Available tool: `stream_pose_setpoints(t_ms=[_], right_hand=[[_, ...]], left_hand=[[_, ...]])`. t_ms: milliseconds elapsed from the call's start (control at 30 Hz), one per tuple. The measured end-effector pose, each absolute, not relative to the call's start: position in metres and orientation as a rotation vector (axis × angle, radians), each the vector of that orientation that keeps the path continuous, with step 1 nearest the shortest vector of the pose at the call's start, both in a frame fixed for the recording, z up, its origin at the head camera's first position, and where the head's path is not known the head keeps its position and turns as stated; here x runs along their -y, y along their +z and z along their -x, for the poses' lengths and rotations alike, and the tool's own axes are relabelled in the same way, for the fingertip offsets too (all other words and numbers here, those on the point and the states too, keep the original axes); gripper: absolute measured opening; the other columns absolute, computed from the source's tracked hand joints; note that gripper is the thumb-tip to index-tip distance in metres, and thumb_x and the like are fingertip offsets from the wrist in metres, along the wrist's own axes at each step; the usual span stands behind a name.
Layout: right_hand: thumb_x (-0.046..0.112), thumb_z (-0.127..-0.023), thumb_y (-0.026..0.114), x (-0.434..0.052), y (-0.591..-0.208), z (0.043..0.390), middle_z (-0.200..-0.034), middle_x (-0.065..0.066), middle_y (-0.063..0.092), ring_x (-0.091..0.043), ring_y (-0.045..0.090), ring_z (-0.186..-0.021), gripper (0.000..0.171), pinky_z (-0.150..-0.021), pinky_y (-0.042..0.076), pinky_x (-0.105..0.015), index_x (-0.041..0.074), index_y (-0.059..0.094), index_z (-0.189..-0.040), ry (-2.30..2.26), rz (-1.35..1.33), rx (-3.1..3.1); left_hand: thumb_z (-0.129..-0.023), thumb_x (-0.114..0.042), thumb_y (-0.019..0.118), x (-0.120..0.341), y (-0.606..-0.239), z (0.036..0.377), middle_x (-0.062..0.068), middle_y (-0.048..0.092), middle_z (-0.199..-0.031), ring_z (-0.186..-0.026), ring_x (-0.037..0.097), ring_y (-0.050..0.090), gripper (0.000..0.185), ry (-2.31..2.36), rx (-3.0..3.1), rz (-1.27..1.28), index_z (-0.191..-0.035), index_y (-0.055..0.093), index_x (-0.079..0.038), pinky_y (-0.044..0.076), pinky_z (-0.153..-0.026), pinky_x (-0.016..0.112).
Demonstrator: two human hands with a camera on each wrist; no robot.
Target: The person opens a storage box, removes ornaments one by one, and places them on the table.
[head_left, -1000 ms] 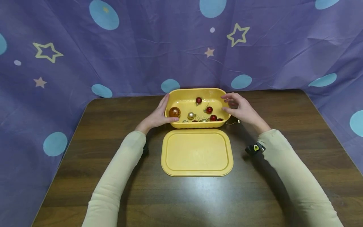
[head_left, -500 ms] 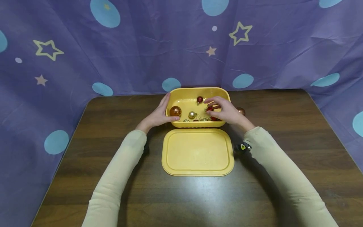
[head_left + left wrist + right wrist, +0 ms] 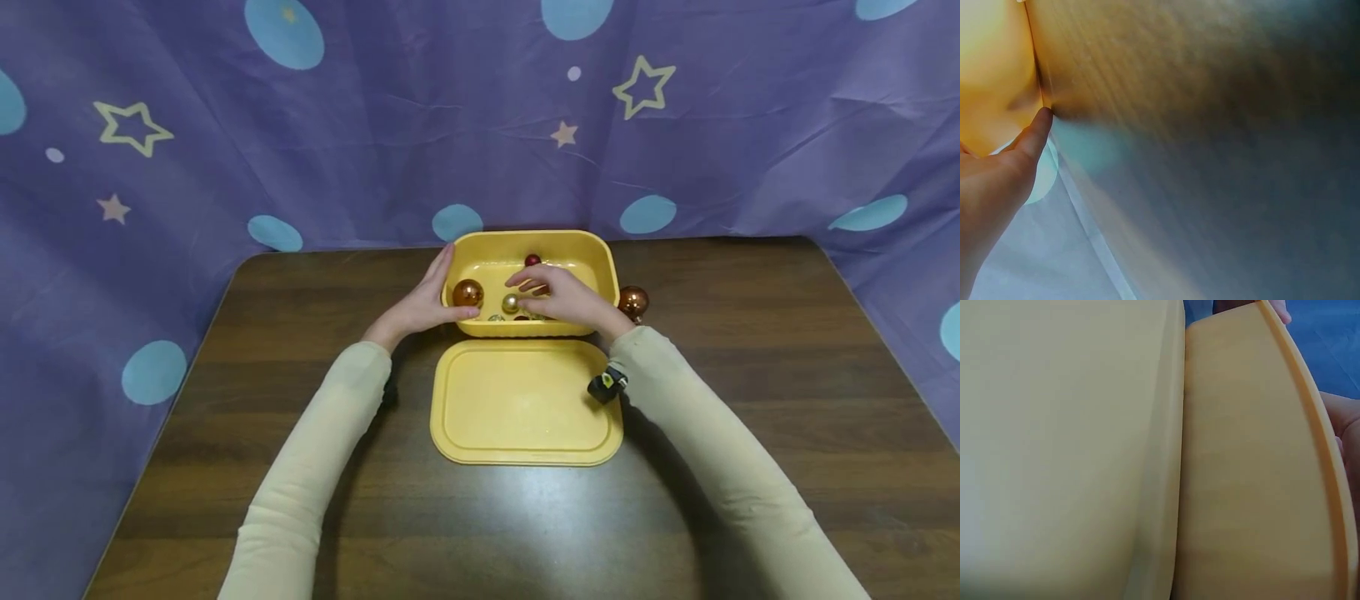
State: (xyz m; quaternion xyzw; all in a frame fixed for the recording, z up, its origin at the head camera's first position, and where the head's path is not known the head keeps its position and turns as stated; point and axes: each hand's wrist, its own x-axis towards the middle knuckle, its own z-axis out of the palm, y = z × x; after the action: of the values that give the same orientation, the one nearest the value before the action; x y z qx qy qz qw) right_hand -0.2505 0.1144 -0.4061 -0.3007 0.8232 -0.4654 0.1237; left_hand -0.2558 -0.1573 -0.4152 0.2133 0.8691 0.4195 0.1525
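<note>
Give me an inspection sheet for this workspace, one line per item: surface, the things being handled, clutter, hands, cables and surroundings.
Surface: dark wooden table, sheen near the front.
Things handled: yellow tub open, holding a copper bauble, a small gold bauble and a red bauble; others hidden under the hand. Yellow lid lies flat in front of the tub.
Clutter: one copper bauble on the table, beside the tub's right wall.
Hands: left hand rests on the tub's left wall, fingers straight; right hand reaches into the tub over the small baubles, grip not clear.
Cables: nothing seen.
Surroundings: purple backdrop with blue dots and stars.
</note>
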Motion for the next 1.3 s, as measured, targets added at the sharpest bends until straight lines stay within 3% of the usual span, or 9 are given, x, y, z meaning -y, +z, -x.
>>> stream_pose_setpoints(t_ms=[400, 600, 933, 1300], right_hand=[[0.003, -0.092, 0.064, -0.105, -0.41, 0.261, -0.127, -0.02, 0.059, -0.036, 0.055, -0.117, 0.037, -0.095, 0.046, -0.044, -0.004, 0.057, -0.128, -1.303, 0.756, -2.271], [-0.003, -0.09, 0.063, -0.102, -0.415, 0.265, -0.121, -0.018, 0.063, -0.034, 0.056, -0.113, 0.034, -0.095, 0.045, -0.043, -0.004, 0.061, -0.124, -1.285, 0.726, -2.274], [-0.004, -0.089, 0.063, -0.101, -0.417, 0.267, -0.113, -0.019, 0.065, -0.032, 0.061, -0.102, 0.029, -0.089, 0.047, -0.041, -0.007, 0.064, -0.118, -1.283, 0.784, -2.35], [0.004, -0.092, 0.063, -0.108, -0.408, 0.263, -0.117, -0.018, 0.062, -0.032, 0.058, -0.104, 0.03, -0.087, 0.047, -0.039, -0.002, 0.062, -0.122, -1.488, 0.684, -2.331]], left_hand=[[-0.084, -0.04, 0.075, 0.158, -0.417, 0.258, 0.009, -0.016, -0.16, -0.144, 0.023, -0.007, 0.115, 1.191, -2.507, -0.633, -0.154, -0.012, -0.011, 0.007, -0.114, 0.048], [-0.085, -0.034, 0.075, 0.158, -0.415, 0.257, 0.01, -0.016, -0.159, -0.144, 0.023, -0.008, 0.114, 1.192, -2.504, -0.639, -0.154, -0.013, -0.011, 0.007, -0.115, 0.047], [-0.086, -0.027, 0.074, 0.15, -0.378, 0.236, 0.016, -0.016, -0.158, -0.144, 0.032, -0.008, 0.111, 1.236, -2.432, -0.619, -0.152, -0.012, -0.001, 0.004, -0.115, 0.048], [-0.084, -0.035, 0.076, 0.158, -0.416, 0.258, 0.01, -0.015, -0.16, -0.144, 0.023, -0.008, 0.115, 1.236, -2.484, -0.631, -0.154, -0.011, -0.009, 0.005, -0.115, 0.046]])
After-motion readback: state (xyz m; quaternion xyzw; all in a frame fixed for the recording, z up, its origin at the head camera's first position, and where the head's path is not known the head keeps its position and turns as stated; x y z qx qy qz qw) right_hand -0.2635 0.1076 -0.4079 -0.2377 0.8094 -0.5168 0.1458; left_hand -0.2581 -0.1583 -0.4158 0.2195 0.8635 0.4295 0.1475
